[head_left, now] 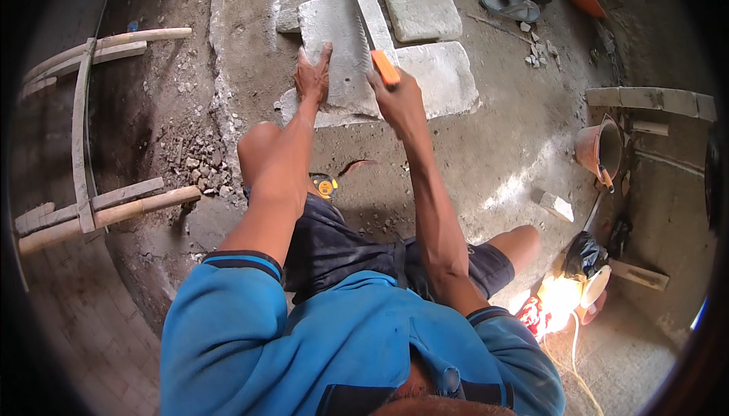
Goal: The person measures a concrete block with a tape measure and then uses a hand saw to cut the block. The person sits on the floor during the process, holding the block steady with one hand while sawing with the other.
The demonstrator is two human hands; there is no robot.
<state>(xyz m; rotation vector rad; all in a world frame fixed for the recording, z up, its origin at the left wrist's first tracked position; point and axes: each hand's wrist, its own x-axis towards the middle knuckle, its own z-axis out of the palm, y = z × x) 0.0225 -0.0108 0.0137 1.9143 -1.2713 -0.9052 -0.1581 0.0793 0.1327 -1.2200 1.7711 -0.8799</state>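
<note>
A hand saw with an orange handle lies across a pale grey lightweight concrete block, its toothed blade slanting up past the far edge. My right hand is closed round the saw's handle, over the block's near right side. At the block's left edge, my left hand grips it, thumb on the top face and fingers over the side. Beneath the block and sticking out to the right is another pale block. A third block lies flat just beyond it.
Sandals lie at the far right near rubble. A yellow tape measure is by my left leg. On the right are a bucket, a small block piece and a bright lamp with a cable. Wooden framing stands left.
</note>
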